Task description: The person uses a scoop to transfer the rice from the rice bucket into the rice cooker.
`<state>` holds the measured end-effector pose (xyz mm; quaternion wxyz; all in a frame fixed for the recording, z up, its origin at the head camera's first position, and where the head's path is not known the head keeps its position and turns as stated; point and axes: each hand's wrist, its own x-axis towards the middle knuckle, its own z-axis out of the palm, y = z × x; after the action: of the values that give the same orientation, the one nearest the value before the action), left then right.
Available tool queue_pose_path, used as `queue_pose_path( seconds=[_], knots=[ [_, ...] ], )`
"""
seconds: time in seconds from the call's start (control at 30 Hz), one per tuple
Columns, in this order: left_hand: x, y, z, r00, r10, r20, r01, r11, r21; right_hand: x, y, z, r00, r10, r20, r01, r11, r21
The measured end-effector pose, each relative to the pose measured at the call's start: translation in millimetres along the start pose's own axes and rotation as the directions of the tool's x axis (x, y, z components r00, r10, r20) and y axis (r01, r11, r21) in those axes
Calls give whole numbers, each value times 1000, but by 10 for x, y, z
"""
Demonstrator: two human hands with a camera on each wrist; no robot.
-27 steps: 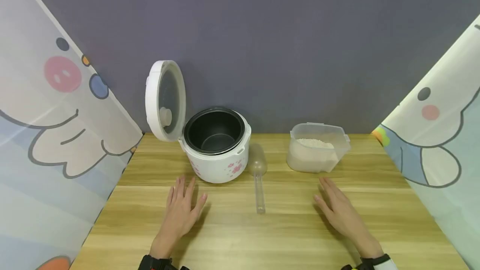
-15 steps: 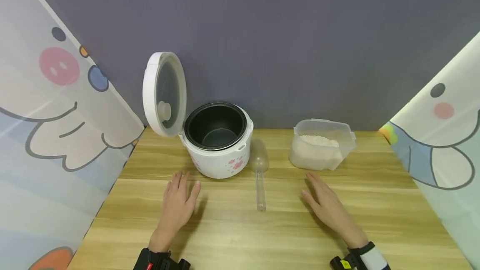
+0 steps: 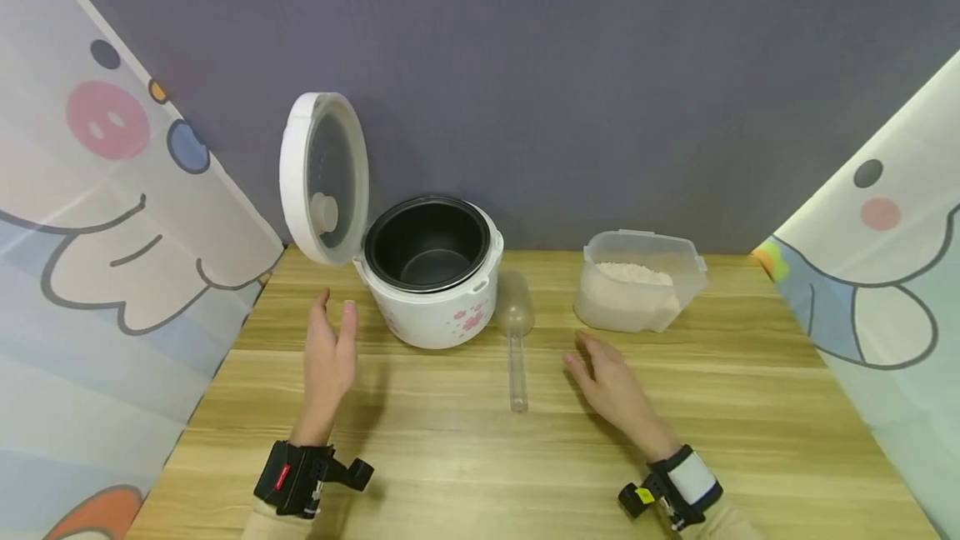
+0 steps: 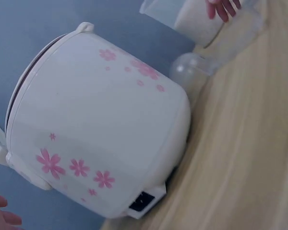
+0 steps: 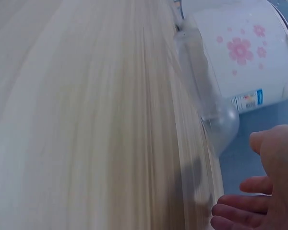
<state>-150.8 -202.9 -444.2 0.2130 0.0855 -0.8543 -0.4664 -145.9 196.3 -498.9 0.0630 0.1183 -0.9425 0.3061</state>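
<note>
A white rice cooker (image 3: 431, 319) with pink flowers stands at the back left of the table, its lid (image 3: 324, 177) raised and its black inner pot (image 3: 429, 248) showing. To the cooker's left my left hand (image 3: 328, 361) is held upright with straight fingers, holding nothing. Between cooker and tub lies a clear plastic scoop (image 3: 516, 332), handle toward me. My right hand (image 3: 611, 386), fingers relaxed, is to the right of the scoop and in front of a clear tub (image 3: 675, 298). White rice (image 3: 633, 275) partly fills the tub.
A wood-grain table (image 3: 465, 473) carries everything. Behind it rises a grey wall panel (image 3: 525, 90). Cartoon-printed sheets slant along the left (image 3: 112, 190) and right sides.
My left hand has turned from palm-down to edge-on and lifted beside the cooker. The right hand has moved left, toward the scoop. The cooker, scoop and tub stay put.
</note>
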Motion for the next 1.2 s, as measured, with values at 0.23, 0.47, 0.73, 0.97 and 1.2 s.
queue_pose_path(
  seconds=[0.23, 0.47, 0.73, 0.97, 1.2],
  knots=[
    [195, 60, 65, 999, 7, -41, -14, 988, -156, 108, -207, 210, 1000, -17, -22, 17, 1000, -23],
    [351, 141, 176, 996, 15, -94, -46, 937, -345, 179, -381, 364, 1000, 16, 0, -16, 999, -31],
    [479, 196, 269, 996, 44, -83, -76, 900, -430, 244, -561, 448, 996, 77, 40, -75, 996, -51],
    [562, 222, 302, 999, 40, -30, -49, 852, -521, 272, -638, 516, 998, 59, 3, -59, 994, -93],
    [610, 246, 322, 999, 46, -21, -50, 854, -518, 328, -691, 580, 998, 53, -15, -54, 994, -99]
  ],
)
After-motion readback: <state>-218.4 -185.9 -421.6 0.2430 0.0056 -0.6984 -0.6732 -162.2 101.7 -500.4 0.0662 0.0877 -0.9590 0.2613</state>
